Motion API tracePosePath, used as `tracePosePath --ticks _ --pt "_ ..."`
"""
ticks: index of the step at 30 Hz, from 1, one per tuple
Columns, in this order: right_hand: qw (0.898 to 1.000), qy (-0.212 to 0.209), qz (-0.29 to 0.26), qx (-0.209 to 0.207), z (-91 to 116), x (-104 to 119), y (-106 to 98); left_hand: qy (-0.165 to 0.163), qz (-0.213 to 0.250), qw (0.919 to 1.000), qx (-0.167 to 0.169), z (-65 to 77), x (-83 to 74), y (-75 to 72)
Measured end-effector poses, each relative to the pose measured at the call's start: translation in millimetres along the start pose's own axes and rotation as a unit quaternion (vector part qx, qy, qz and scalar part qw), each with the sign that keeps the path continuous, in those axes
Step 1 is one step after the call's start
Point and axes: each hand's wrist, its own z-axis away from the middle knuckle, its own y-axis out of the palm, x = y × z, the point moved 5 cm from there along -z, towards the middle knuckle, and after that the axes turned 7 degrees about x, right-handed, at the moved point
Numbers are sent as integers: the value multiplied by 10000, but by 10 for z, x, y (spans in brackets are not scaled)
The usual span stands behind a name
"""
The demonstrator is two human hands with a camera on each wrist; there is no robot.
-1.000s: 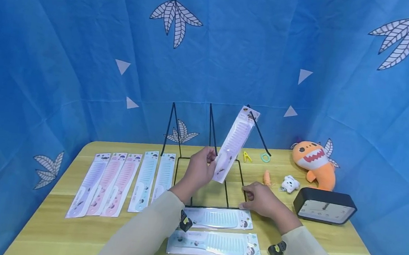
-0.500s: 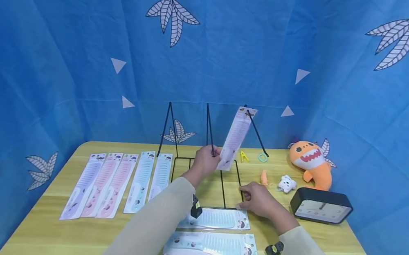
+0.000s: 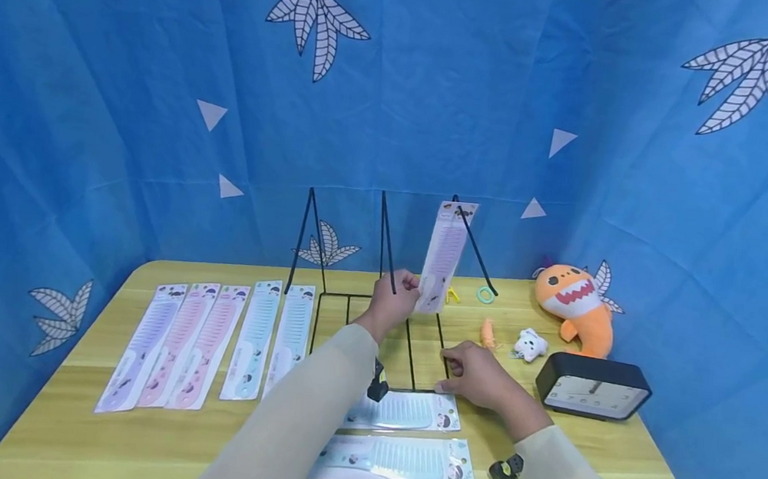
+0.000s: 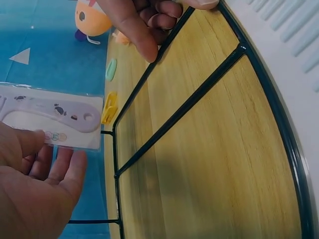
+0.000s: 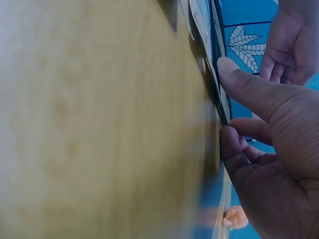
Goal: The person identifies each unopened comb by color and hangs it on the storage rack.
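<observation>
A packaged purple comb (image 3: 445, 249) hangs nearly upright with its top at the right prong of a black wire rack (image 3: 413, 358). My left hand (image 3: 394, 302) pinches the lower left edge of its clear packet; in the left wrist view the thumb lies on the comb's packet (image 4: 65, 112) and the fingers are behind it. At the rack's right front corner, my right hand (image 3: 478, 376) grips the base wire between thumb and fingers. Two packaged teal combs lie crosswise before the rack, the nearer teal comb (image 3: 404, 459) in full view and the farther one (image 3: 402, 409) partly behind my left wrist.
Left of the rack lie another purple comb (image 3: 143, 347), two pink combs (image 3: 208, 346) and two teal combs (image 3: 254, 343), all packaged. On the right are an orange shark plush (image 3: 575, 304), a black clock (image 3: 593, 387), a white bear trinket (image 3: 530, 345), a green ring (image 3: 486, 295) and a yellow clip (image 3: 452, 295).
The purple comb has gone from tilted to nearly upright and moved back along the right prong, my left hand moving back with it. My right hand keeps its grip on the rack.
</observation>
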Motion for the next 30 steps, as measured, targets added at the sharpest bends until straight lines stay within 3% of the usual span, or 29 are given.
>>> tracePosePath --ticks 9,17,22,24,26,30 --pt "9999 104 -68 72 -4 31 29 -25 -33 10000 -47 -8 15 22" --pt "10000 82 -34 -1 18 23 12 -5 -25 9999 103 -33 16 30" --pt "10000 14 85 6 13 55 -10 90 -91 9998 172 27 22 -70" --pt "10000 19 95 12 13 54 -15 174 -406 9988 195 91 25 -149" --pt "10000 25 69 22 16 52 -14 252 -1025 9942 202 156 51 -240" --pt "10000 41 -18 45 16 43 12 274 -2228 9741 251 350 122 -511"
